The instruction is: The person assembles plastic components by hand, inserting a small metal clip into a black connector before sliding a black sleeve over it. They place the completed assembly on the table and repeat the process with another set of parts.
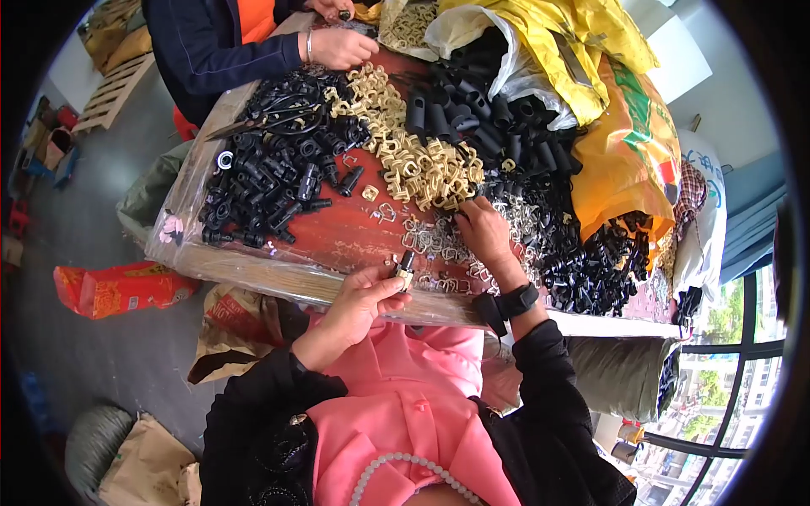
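Over the near edge of the table, my left hand [369, 295] pinches a small fitting [406, 268] with a black stem and a brass-coloured lower part. My right hand [485, 233] reaches down to where the pile of brass-coloured clips [426, 164] meets the scattered silver wire clips [434, 239]. Its fingers are bent together, and what they hold, if anything, is hidden. A dark band [510, 305] sits on my right wrist. Left of the brass pieces lies a heap of black plastic fittings [278, 177], and a single brass piece [369, 193] rests apart on the red tabletop [325, 240].
Across the table, a person's hand [337, 48] works near the brass pile. Black tubes [464, 105] spill from bags at the back. An orange sack [633, 160] stands right, beside small black clips [591, 270]. Scissors [240, 125] lie left. A red bag [122, 288] is on the floor.
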A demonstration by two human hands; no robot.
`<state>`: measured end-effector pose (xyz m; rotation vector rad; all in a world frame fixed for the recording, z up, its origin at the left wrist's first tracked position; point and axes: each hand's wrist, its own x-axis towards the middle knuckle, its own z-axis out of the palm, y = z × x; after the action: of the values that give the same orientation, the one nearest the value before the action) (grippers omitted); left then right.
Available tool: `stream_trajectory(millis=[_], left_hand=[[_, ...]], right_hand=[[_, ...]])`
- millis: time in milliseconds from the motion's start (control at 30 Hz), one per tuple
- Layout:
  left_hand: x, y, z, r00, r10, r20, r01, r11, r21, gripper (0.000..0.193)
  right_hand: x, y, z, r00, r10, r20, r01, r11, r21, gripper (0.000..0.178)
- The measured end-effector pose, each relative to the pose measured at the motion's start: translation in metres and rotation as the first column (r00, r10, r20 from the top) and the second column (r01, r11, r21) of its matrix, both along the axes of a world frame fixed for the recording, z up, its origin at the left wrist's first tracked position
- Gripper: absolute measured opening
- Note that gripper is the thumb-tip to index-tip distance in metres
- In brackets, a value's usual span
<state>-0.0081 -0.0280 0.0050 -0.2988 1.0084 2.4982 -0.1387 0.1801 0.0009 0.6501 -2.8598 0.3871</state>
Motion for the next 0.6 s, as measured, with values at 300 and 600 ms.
stream_trajectory(millis=[300,600], left_hand=[[0.000,0.003,0.006,1.000,0.016,0.015,-0.016,0.999,-0.039,0.015],[0.006,0.020,0.014,0.999,0.004,-0.041,-0.007,0.998,-0.063,0.016]], right_hand=[[0.021,0.017,0.004,0.902,0.190,0.387,0.148,0.706,-0.693,0.015],[0.089,-0.009,0.041,0.608,0.601,0.519,0.536,0.171,-0.826,0.020]])
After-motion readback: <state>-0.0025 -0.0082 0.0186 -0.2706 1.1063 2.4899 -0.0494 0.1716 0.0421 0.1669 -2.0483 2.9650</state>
